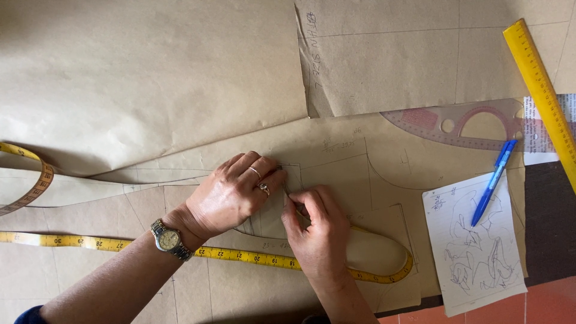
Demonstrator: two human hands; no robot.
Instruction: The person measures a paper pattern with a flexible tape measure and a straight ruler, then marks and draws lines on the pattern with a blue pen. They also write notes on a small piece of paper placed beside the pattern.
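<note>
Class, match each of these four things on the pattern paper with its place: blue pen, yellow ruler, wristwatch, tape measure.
Things:
1. blue pen
2. yellow ruler
3. wristwatch
4. tape measure

Places:
A. on the left hand's wrist
B. along the upper right edge
C. on the scribbled note sheet
D. running under both forearms

Pairs: 1-C, 2-B, 3-A, 4-D
</note>
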